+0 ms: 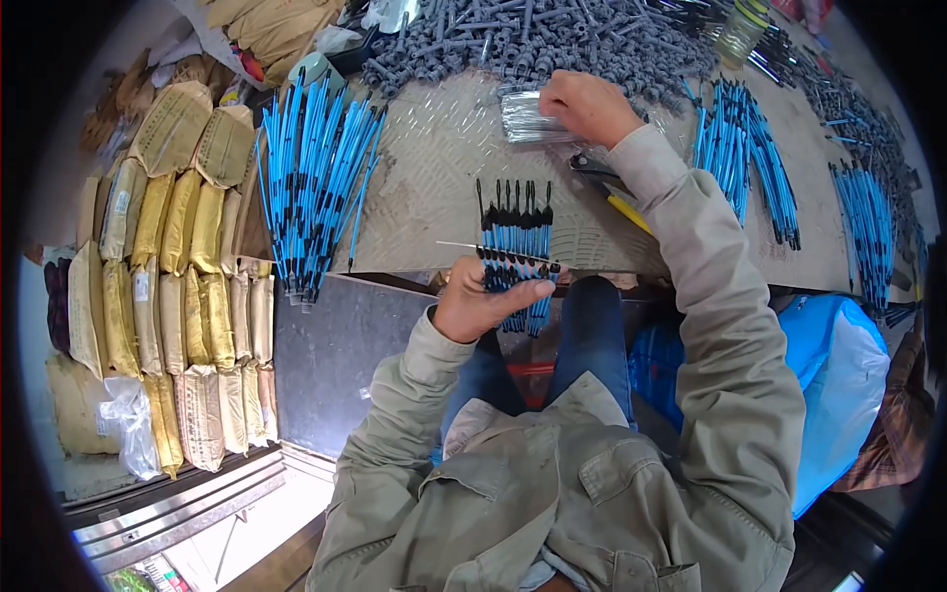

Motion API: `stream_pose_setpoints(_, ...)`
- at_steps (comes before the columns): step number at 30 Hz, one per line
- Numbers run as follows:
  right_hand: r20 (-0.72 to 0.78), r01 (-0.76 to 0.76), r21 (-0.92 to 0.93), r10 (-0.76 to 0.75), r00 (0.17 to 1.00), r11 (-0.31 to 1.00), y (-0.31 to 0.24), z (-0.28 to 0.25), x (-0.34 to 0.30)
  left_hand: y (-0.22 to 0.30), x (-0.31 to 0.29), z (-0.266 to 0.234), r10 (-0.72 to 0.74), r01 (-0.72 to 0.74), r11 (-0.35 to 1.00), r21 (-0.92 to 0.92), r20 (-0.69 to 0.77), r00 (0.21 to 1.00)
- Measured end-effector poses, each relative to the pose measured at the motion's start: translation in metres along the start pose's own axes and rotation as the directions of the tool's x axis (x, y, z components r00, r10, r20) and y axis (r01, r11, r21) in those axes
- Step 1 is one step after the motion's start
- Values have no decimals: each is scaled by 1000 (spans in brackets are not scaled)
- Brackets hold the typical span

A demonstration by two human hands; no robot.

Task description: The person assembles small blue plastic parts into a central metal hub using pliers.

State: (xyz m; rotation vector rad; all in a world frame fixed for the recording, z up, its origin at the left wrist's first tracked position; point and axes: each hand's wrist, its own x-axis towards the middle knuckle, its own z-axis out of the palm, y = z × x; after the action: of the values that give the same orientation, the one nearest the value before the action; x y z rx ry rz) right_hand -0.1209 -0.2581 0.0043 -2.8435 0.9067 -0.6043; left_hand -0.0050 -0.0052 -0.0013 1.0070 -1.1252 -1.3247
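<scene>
My left hand [473, 308] is closed round a bundle of thin blue rods with black tips and black bands [518, 232], held upright over the table's near edge. A thin pale wire [464, 245] lies across the bundle by my fingers, its left end sticking out. My right hand [589, 107] reaches to the far side of the table. Its curled fingers rest at the right end of a stack of short silver wires [528, 118]; the fingertips are hidden. Just nearer than that hand lie pliers with yellow and black handles [621, 202], partly under my sleeve.
A heap of grey plastic fittings [552, 39] covers the table's back. Blue rods lie in piles on the left [314, 187] and right [730, 148]. A lidded jar [742, 35] stands at the back right. Stacked brown and yellow packages [168, 276] fill the left side. A blue bag [824, 375] sits right.
</scene>
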Motion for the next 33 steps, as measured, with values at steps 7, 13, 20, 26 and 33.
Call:
stream_pose_setpoints(7,-272,104,34,-91,958,994,-2,-11,-17,2,5,3,10,-7,997,-83,36,999)
stream_pose_setpoints(13,-209,155,728,2,978,668,-86,-80,-99,-9,0,-10,41,-40,999,-18,44,998)
stream_pose_setpoints(20,-369,167,366,-22,929,916,-101,-73,-130,-1,3,-3,8,-6,999,-32,65,998)
stream_pose_setpoints(26,-374,136,374,15,927,917,-100,-70,-132,2,4,0,27,-23,997,-76,52,998)
stream_pose_setpoints(33,-395,156,315,-20,919,936,-103,-70,-127,-3,2,-5,16,-16,1000,-2,63,998)
